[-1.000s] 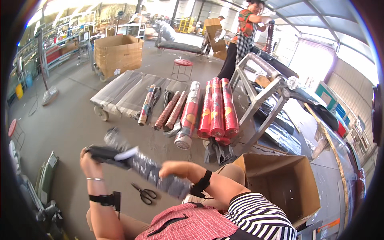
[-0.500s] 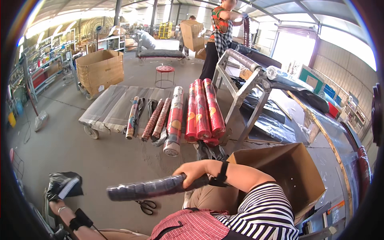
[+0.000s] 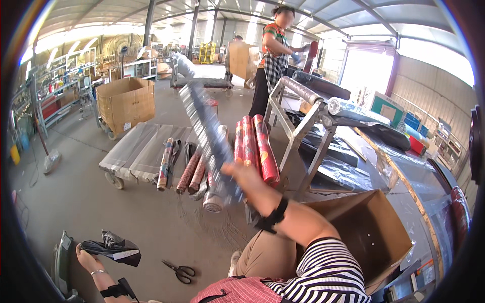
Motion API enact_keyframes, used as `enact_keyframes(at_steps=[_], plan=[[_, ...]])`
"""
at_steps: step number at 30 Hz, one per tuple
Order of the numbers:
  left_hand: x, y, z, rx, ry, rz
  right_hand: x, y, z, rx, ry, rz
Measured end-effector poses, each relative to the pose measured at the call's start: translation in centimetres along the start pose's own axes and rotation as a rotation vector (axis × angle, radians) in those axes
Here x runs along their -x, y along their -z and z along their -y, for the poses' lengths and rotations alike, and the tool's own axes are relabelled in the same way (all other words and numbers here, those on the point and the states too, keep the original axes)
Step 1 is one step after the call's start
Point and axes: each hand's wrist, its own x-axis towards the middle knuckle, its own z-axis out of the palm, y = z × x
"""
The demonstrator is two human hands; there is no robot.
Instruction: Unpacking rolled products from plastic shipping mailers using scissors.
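My right hand [image 3: 248, 181] is closed round the lower part of a dark, plastic-wrapped roll [image 3: 204, 123]. That roll is blurred by motion, tilted up and to the left over the cart. At the lower left, my left hand [image 3: 89, 259] grips a crumpled black plastic bag [image 3: 118, 247] with a pale label at its edge. Black-handled scissors [image 3: 181, 271] lie on the floor between my arms. Several red patterned rolls [image 3: 263, 151] rest at the cart's right end, beyond my right hand. A thicker printed roll [image 3: 213, 202] is partly hidden behind the dark one.
Thinner patterned rolls [image 3: 189, 172] lie on the low cart [image 3: 136, 151]. An open cardboard box [image 3: 389, 222] stands by my right elbow. A metal rack [image 3: 300, 131] holds more rolls at right. A co-worker [image 3: 273, 55] stands behind it; another large carton [image 3: 125, 103] is at left.
My right hand has swung the dark roll from nearly level to steeply tilted, upward over the cart. My left hand has shifted slightly right with the black bag.
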Motion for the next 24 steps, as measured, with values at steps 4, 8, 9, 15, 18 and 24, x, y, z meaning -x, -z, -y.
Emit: enact_keyframes(at_steps=[4,8,9,15,18,24], plan=[[-0.5,0.2,0.4,-0.052,0.027,-0.001,-9.7,9.6,12.7,-0.491,0.271,-0.294],[0.5,-1.0,1.0,-0.015,0.058,0.09,-14.1,14.8,15.9,-0.602,0.492,-0.605],[1.0,-1.6,1.0,0.012,0.07,0.106,-13.6,14.6,14.1,-0.499,0.472,-0.606],[6.3,-6.3,0.3,-0.182,-0.017,0.401,-4.0,-1.2,-4.1,0.39,0.217,0.142],[9.8,-8.4,-0.2,-0.367,-0.011,0.677,2.8,-9.8,-9.1,0.539,0.092,0.701],[16.3,-11.8,0.0,-0.25,0.125,0.992,11.1,-19.4,-12.4,0.302,0.046,0.843]])
